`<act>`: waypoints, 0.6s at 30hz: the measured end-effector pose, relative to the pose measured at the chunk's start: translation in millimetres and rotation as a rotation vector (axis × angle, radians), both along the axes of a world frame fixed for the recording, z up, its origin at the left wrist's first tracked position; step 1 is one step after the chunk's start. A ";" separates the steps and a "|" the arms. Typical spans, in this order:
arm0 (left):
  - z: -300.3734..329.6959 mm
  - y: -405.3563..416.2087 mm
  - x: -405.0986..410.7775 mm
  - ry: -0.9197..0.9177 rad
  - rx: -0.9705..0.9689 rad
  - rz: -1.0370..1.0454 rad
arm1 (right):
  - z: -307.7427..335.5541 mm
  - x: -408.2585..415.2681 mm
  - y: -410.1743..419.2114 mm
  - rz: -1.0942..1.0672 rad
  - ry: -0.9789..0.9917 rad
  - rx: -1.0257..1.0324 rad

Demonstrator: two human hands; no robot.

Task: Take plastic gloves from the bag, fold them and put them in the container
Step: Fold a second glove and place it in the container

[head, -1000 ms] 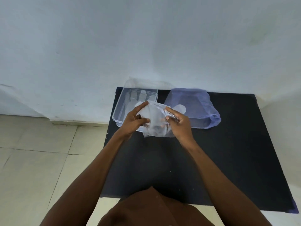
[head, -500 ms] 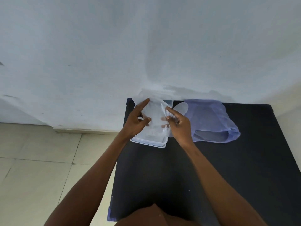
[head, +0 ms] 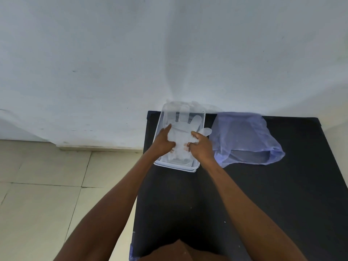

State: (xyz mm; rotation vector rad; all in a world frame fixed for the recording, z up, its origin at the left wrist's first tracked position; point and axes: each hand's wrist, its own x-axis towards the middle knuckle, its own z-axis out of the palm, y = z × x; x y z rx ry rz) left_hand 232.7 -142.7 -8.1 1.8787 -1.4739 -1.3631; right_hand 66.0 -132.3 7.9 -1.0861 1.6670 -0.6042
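A clear rectangular plastic container (head: 201, 117) stands at the table's far left corner against the wall. A folded clear plastic glove (head: 180, 140) lies low inside it, held between both hands. My left hand (head: 164, 142) grips its left side and my right hand (head: 200, 146) its right side, fingers curled into the plastic. Farther back in the container a flat glove (head: 183, 118) lies with its fingers spread. One glove's thumb tip (head: 206, 131) sticks out over the right rim. The blue plastic bag (head: 243, 136) lies crumpled just right of the container.
The black table (head: 273, 194) runs from the wall toward me; its left edge drops to a tiled floor (head: 47, 185). A white wall (head: 169, 53) stands right behind the container and bag.
Both hands have carried the folded glove forward and down into the container. The view has shifted, so the table now sits lower and more to the right.
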 end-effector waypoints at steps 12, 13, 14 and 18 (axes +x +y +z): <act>-2.3 -8.4 -1.7 -0.031 0.013 0.141 | 5.1 22.3 -14.6 0.277 0.407 0.094; -3.2 -7.4 -1.8 -0.048 0.007 0.135 | 5.4 23.7 -16.2 0.292 0.418 0.101; -5.1 -6.8 -1.1 -0.063 0.007 0.129 | 4.7 24.7 -17.7 0.304 0.425 0.108; -7.6 -3.1 -0.7 -0.113 -0.013 0.127 | 2.7 30.3 -20.2 0.343 0.450 0.118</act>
